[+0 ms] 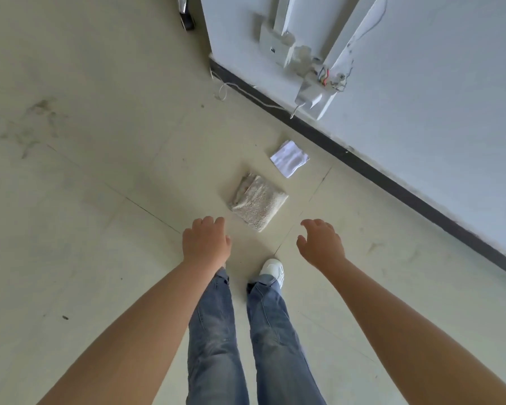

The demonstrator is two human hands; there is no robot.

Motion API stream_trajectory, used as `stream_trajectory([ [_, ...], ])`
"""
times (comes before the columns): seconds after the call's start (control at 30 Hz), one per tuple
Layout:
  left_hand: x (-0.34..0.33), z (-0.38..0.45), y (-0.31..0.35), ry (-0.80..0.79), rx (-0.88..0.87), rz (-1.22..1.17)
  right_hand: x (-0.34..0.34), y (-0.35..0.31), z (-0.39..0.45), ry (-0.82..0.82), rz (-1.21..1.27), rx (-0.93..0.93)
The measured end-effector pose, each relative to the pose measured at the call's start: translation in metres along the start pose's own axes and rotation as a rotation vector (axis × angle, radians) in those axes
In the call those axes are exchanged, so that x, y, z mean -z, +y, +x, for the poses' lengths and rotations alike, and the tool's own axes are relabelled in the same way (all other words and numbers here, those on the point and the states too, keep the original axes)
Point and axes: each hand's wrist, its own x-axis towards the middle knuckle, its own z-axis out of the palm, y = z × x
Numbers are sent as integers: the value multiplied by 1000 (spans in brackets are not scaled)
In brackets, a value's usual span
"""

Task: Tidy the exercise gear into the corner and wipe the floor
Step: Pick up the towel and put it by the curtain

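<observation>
A folded beige towel (257,201) lies on the pale tiled floor (100,171) just ahead of my feet. A smaller folded white cloth (289,158) lies beyond it, nearer the wall. My left hand (206,239) hovers above the floor, just left of and below the towel, fingers curled loosely and holding nothing. To the towel's right my right hand (320,242) hangs with its fingers spread and empty. Neither hand touches either cloth. No exercise gear is visible.
A white wall (421,112) with a dark baseboard (362,165) runs diagonally on the right, carrying exposed wiring and a loose socket box (313,95). A thin white cable (225,90) trails on the floor. A chair caster (186,20) stands at the top. Smudges (32,124) mark the floor at left.
</observation>
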Motion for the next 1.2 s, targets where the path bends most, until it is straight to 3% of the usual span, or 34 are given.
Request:
stream_trajectory([
  [0.23, -110, 167, -9, -99, -43, -15, -105, 5, 171, 7, 93, -166],
  [0.4, -198, 276, -5, -85, -18, -74, -172, 11, 286, 90, 57, -212],
  [0.63, -271, 351, -5, -20, -15, -109, -222, 25, 373, 241, 127, -195],
  [0.87, -238, 334, -5, 72, -115, -108, -201, 26, 350, 256, 144, -114],
  [1.2, -83, 178, 9, 148, -157, -92, -99, 6, 165, 246, 511, -58],
])
